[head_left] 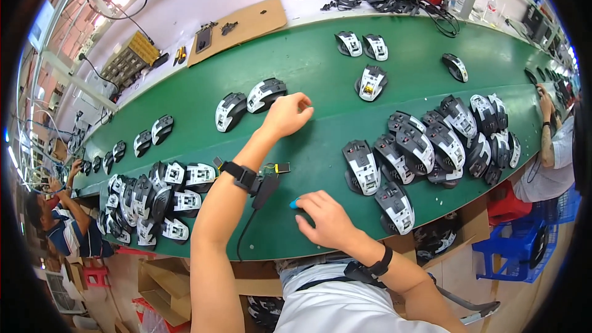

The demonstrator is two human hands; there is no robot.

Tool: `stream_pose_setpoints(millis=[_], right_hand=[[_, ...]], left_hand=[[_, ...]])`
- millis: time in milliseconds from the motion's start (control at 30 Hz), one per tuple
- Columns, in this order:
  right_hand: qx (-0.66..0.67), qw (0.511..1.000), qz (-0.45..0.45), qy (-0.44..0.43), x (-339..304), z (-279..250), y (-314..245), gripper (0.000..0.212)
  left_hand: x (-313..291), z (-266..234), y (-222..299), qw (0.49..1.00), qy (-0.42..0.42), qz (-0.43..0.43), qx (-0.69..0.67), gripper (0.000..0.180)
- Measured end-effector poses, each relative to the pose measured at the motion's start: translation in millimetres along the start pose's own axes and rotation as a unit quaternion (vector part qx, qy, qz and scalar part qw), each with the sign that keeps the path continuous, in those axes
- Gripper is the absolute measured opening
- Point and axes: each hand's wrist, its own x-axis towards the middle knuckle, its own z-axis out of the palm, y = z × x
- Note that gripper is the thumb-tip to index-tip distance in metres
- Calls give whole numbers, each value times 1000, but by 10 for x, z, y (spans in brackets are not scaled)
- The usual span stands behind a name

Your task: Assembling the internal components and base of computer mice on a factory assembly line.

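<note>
My left hand (pixel 288 115) reaches over the green table, its fingers loosely curled with a gap and nothing seen in them. Just beyond it sits a black-and-white computer mouse shell (pixel 266 94), with a second mouse shell (pixel 230 111) to its left. Closer to my body, my right hand (pixel 328 221) hovers above the table's near edge, thumb and fingers apart and empty. A blue finger cover (pixel 293 204) caps one of its fingertips. Beside my left wrist strap lies a small battery-like part (pixel 277 168), yellow and dark.
Piles of mouse shells lie at the right (pixel 425 142) and left (pixel 151 200). More shells (pixel 372 82) stand farther back on the green table (pixel 320 142). Cardboard (pixel 240 31) lies by the wall. Co-workers sit at both ends; a blue stool (pixel 512 250) is at the right.
</note>
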Motion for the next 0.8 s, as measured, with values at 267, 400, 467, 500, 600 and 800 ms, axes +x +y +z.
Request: stream_pose_setpoints(millis=[267, 400, 467, 500, 600, 800], right_hand=[[28, 998, -6, -57, -48, -217, -18, 25], [48, 993, -11, -106, -102, -334, -55, 23], [70, 990, -35, -120, -136, -323, -60, 22], [72, 993, -7, -96, -148, -340, -63, 20], [44, 997, 62, -28, -195, -441, 48, 19], [114, 980, 114, -113, -177, -368, 294, 29]], left_hand=[[358, -199, 66, 995, -6, 62, 75, 25], [932, -79, 18, 985, -9, 64, 163, 33], [1405, 77, 173, 974, -62, 76, 202, 39], [1651, 259, 280, 982, -25, 93, 164, 40], [2434, 969, 1089, 985, 63, 64, 147, 61], [2532, 1104, 1210, 955, -21, -211, 208, 111]])
